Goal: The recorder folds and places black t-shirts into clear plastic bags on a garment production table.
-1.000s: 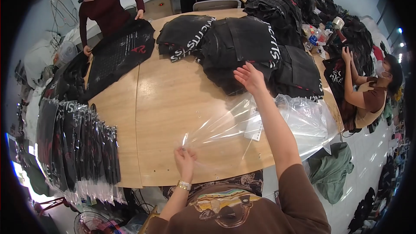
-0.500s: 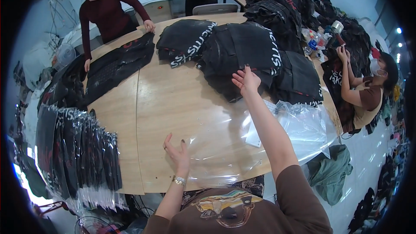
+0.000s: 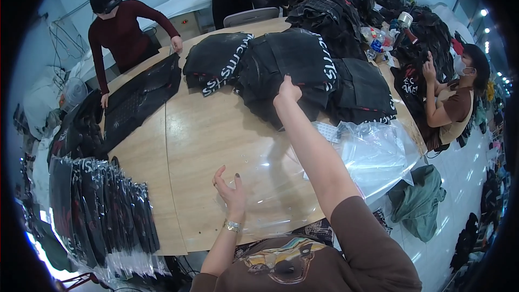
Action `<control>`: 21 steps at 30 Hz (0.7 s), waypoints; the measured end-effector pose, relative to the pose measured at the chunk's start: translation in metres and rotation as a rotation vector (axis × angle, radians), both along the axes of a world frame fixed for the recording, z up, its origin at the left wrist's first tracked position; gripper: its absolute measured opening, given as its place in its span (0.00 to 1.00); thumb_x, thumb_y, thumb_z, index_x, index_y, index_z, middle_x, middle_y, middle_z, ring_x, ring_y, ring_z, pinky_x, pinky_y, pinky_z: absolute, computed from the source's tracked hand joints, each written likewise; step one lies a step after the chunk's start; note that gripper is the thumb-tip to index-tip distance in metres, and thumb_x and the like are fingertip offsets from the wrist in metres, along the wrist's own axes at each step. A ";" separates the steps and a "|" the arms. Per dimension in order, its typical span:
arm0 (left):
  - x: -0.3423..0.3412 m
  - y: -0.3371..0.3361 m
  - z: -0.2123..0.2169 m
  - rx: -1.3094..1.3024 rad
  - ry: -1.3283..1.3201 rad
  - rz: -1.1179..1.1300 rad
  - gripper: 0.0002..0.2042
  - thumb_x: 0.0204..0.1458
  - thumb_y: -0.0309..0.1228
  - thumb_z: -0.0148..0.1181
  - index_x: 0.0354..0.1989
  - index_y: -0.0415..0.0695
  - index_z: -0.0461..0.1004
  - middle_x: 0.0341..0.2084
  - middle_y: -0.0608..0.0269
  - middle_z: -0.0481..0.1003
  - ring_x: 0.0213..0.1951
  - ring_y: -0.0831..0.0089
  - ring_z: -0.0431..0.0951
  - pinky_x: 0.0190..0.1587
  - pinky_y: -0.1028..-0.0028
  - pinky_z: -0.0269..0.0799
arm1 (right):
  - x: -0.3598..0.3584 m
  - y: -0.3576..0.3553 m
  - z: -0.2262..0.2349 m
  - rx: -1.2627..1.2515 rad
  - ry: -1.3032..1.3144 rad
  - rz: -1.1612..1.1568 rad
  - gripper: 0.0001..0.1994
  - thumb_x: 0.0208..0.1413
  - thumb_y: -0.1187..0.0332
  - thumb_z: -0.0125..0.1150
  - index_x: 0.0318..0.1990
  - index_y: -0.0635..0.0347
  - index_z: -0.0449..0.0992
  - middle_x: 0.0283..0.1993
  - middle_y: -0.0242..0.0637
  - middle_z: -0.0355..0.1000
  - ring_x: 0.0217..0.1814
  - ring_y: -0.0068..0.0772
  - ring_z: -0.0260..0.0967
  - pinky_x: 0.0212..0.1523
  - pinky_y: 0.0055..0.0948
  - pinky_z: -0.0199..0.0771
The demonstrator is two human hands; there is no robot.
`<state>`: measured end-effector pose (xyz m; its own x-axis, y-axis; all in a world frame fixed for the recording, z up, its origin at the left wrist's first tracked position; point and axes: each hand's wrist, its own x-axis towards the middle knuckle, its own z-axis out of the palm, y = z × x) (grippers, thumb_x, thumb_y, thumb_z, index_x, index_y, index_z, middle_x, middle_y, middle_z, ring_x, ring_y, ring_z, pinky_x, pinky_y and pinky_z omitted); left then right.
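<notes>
Black garments (image 3: 270, 57) lie stacked beyond clear plastic (image 3: 373, 151), the right hand (image 3: 289, 93) curled at them, grip hidden, the left hand (image 3: 231, 192) empty by the plastic, so one-handed tugging might skew them

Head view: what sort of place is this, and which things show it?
Probably a garment-packing workshop: stacks of folded black fabric on a wooden table, a row of clear-bagged black bundles, and clear plastic film.

White lettering (image 3: 327, 64) on folded black clothes (image 3: 286, 57)
Large white letters run along the edges of the folded clothes; white and red print marks the bagged clothes (image 3: 92, 205) and the garment (image 3: 404, 82) before the right-hand worker (image 3: 455, 97).
</notes>
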<state>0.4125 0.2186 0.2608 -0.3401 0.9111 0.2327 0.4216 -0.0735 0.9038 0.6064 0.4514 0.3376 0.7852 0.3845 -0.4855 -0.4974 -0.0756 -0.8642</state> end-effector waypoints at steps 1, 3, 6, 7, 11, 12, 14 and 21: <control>0.000 0.005 0.001 0.000 0.006 -0.003 0.21 0.45 0.23 0.57 0.49 0.38 0.61 0.47 0.52 0.62 0.52 0.58 0.59 0.55 0.63 0.53 | 0.001 0.004 -0.001 0.006 0.002 -0.002 0.13 0.48 0.64 0.62 0.31 0.68 0.71 0.29 0.38 0.68 0.24 0.31 0.64 0.24 0.29 0.65; 0.005 0.015 0.007 0.004 0.011 -0.016 0.21 0.45 0.23 0.57 0.49 0.39 0.61 0.47 0.52 0.62 0.52 0.58 0.59 0.55 0.63 0.54 | 0.005 0.005 0.000 0.039 0.053 -0.005 0.12 0.48 0.66 0.61 0.33 0.68 0.71 0.29 0.38 0.68 0.27 0.32 0.65 0.26 0.31 0.67; 0.014 0.040 0.020 0.052 -0.021 -0.063 0.20 0.45 0.24 0.57 0.49 0.39 0.61 0.48 0.53 0.62 0.53 0.59 0.59 0.54 0.62 0.55 | 0.017 -0.026 0.004 0.318 0.184 0.117 0.09 0.48 0.69 0.59 0.35 0.59 0.68 0.31 0.36 0.67 0.30 0.32 0.66 0.27 0.30 0.67; 0.014 0.051 0.025 0.081 -0.053 -0.054 0.20 0.46 0.24 0.57 0.49 0.40 0.61 0.48 0.54 0.62 0.53 0.59 0.59 0.54 0.61 0.56 | 0.011 -0.051 0.015 0.304 0.207 0.143 0.11 0.47 0.66 0.58 0.34 0.64 0.68 0.28 0.37 0.68 0.25 0.31 0.67 0.26 0.30 0.70; 0.038 0.135 0.037 0.298 -0.015 -0.091 0.20 0.47 0.27 0.58 0.49 0.41 0.63 0.45 0.53 0.65 0.51 0.58 0.62 0.52 0.63 0.58 | 0.032 -0.100 -0.039 0.555 0.489 0.128 0.16 0.46 0.68 0.56 0.44 0.59 0.65 0.43 0.39 0.67 0.43 0.38 0.68 0.38 0.38 0.72; 0.045 0.162 0.042 0.394 0.049 -0.116 0.19 0.47 0.28 0.58 0.48 0.41 0.63 0.44 0.52 0.66 0.50 0.57 0.63 0.52 0.63 0.59 | 0.036 -0.107 -0.050 0.619 0.473 0.131 0.17 0.46 0.68 0.56 0.45 0.59 0.65 0.44 0.38 0.67 0.43 0.36 0.68 0.40 0.35 0.72; 0.075 0.206 0.075 0.453 0.103 -0.181 0.20 0.46 0.30 0.59 0.48 0.41 0.64 0.42 0.50 0.67 0.48 0.56 0.64 0.51 0.63 0.60 | 0.048 -0.113 -0.066 0.608 0.445 0.144 0.16 0.47 0.68 0.56 0.45 0.59 0.65 0.44 0.37 0.67 0.44 0.36 0.68 0.42 0.34 0.71; 0.117 0.290 0.092 -0.033 0.543 -0.187 0.26 0.47 0.51 0.54 0.50 0.47 0.65 0.48 0.55 0.68 0.53 0.59 0.64 0.51 0.51 0.56 | 0.052 -0.131 -0.065 0.620 0.342 0.270 0.14 0.51 0.76 0.53 0.47 0.57 0.68 0.46 0.33 0.69 0.46 0.32 0.68 0.42 0.29 0.72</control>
